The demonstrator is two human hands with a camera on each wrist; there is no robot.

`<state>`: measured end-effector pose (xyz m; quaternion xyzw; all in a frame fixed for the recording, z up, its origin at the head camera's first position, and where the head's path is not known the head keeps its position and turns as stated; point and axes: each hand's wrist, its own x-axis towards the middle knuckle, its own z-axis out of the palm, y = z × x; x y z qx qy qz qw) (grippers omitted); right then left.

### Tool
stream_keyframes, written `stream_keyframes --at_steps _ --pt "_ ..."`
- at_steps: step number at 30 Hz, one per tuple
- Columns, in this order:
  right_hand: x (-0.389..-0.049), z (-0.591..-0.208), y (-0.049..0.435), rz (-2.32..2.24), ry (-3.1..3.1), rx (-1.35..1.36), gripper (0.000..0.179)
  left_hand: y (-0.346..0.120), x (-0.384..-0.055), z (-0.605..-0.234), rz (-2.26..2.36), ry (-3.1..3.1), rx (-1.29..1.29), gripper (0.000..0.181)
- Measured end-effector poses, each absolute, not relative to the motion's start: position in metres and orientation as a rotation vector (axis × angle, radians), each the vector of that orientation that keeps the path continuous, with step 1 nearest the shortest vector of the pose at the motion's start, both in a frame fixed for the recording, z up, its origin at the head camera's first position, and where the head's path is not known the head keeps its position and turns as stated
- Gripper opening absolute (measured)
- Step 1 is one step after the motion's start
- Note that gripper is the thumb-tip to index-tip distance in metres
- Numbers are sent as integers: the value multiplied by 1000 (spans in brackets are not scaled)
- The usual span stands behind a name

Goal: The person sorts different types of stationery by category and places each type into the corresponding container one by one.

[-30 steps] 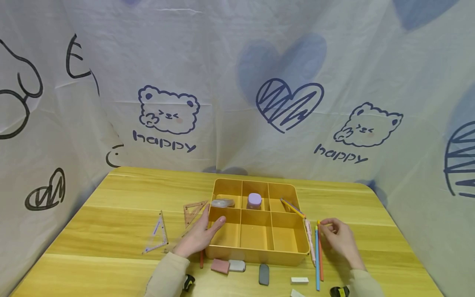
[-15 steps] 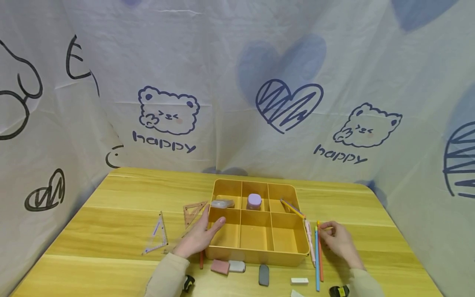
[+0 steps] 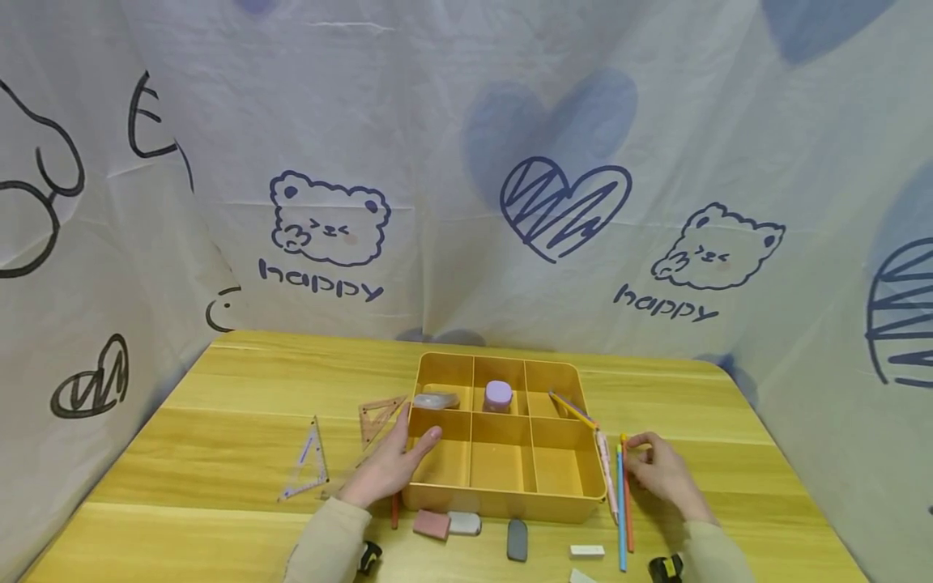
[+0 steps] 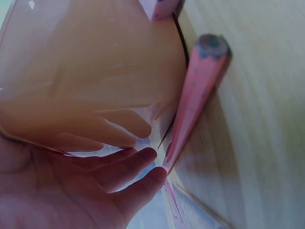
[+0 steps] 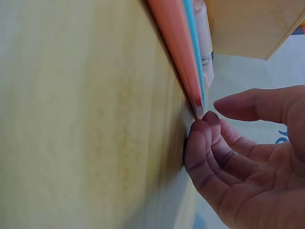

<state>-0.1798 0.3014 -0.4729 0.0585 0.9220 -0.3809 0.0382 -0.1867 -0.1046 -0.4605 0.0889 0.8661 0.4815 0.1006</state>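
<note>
Gripping nil w/ R hand (image 3: pixel 665 473), touching orange pencil (image 5: pixel 179 47) rt. of box (image 3: pixel 503 502); ~unmoved vs. sec ago, so not lifting.

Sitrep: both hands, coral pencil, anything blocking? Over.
Left hand at six-compartment organizer, left side. Right hand at far end of coral pencil, not pinching it. Pencil flat on table. Possible snag: blue pencil close alongside.

The yellow, six-compartment rectangular plastic box (image 3: pixel 503 504) has smooth, glossy walls with mirror-like reflections. Beneath it, the yellow wood-grain tabletop (image 3: pixel 219 453) shows only a soft sheen. The slim orange-red pencil (image 5: pixel 178 38) looks smoothly painted; the pink block eraser (image 3: pixel 432 525), matt. Behind hangs a creased, white, printed cloth-like sheet (image 3: pixel 452 300), dull-surfaced.
</note>
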Motion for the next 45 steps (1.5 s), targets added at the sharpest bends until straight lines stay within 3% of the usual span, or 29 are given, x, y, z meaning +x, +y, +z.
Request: stream_keyframes --at_steps 45 --pt "-184 -474 298 -992 2904 97 25 -105 -190 -466 1450 2559 287 91"
